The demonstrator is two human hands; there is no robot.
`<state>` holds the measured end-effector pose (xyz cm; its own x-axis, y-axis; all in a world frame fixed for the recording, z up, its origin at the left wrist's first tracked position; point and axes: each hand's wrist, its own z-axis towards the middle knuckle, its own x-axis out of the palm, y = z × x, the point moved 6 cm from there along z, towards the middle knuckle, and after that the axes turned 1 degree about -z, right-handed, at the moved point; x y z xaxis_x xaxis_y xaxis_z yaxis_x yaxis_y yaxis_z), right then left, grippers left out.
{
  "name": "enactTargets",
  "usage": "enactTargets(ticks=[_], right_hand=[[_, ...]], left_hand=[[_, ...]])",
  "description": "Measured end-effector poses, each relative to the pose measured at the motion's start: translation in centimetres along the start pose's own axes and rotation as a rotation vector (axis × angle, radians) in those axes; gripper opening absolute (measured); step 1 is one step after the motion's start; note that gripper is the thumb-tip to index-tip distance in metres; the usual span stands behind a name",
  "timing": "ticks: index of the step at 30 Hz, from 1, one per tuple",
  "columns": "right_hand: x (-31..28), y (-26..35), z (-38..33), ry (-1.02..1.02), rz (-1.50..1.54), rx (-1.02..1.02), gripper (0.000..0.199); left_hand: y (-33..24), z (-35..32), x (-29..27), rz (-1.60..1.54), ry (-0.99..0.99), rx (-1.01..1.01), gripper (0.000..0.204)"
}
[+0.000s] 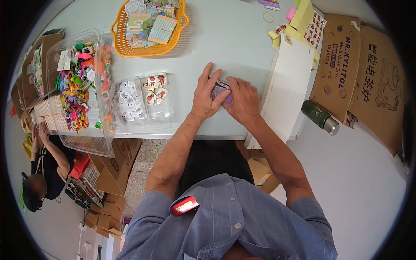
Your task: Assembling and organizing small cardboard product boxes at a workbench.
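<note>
Between my two hands, on the pale table, is a small purple flat packet or card [221, 89]; its exact kind I cannot make out. My left hand [207, 96] grips its left side, the thumb pressed across its near part and the index and middle fingers stretched toward the far side. On its right side, my right hand [242, 99] curls its fingers over the edge. The fingers hide much of it. Left of my hands, a clear plastic tray [168, 113] has one compartment of small white pieces [129, 102] and another with red-printed white stickers [155, 92].
An orange basket [117, 43] of printed cards stands at the far side. A clear bin [106, 145] of colourful small toys is at left, near another person's hands [41, 132]. White boards [281, 95], a green flask [320, 117] and cardboard boxes [346, 60] are at right.
</note>
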<state>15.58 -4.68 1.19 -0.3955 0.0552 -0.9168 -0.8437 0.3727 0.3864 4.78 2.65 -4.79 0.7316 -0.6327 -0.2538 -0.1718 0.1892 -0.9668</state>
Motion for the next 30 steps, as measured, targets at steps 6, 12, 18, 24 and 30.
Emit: enactTargets(ticks=[6,12,18,24,30], right_hand=[[0.7,-1.3,-0.9,0.084,0.020,0.013,0.059],[0.5,-1.7,-0.3,0.113,0.146,0.109,0.048],[-0.9,-1.3,-1.0,0.197,0.694,0.567,0.046],[-1.1,1.5,-1.8,0.045,0.956,0.582,0.049],[-5.3,3.5,-1.4,-0.087,0.695,0.299,0.073]], left_hand=[[-1.4,0.1,-0.1,0.035,0.090,0.069,0.082],[0.8,-1.2,-1.9,-0.357,-0.312,-0.286,0.078],[0.0,-3.3,0.0,-0.978,-0.062,-0.662,0.061],[-1.2,-2.7,1.0,-0.934,0.101,-0.665,0.065],[-3.7,-2.1,0.4,-1.235,0.106,-0.719,0.062]])
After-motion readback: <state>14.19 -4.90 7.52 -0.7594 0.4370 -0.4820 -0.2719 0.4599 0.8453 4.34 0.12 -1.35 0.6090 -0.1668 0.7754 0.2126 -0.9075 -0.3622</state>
